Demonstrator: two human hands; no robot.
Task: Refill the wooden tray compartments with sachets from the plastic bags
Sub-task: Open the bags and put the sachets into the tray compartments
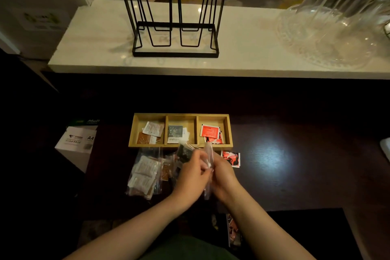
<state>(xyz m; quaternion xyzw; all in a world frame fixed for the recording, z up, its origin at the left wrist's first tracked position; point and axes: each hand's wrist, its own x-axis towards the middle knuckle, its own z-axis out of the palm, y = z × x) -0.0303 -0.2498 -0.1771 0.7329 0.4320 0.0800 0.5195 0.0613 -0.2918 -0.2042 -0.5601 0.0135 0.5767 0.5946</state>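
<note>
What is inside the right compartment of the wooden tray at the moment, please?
The right compartment of the wooden tray holds a few red sachets, overlapping. The top one hides most of those beneath, so their exact number cannot be told.

1. We find the wooden tray (180, 145) on the dark table (295, 175), with sachets in all three compartments.
2. Just before its left half lies a bag of sachets (143, 172).
3. One loose sachet (231, 158) lies before its right end.
4. Behind, on the counter (95, 48), stands a wire rack (175, 27), with glassware (333, 34) to its right.
</note>
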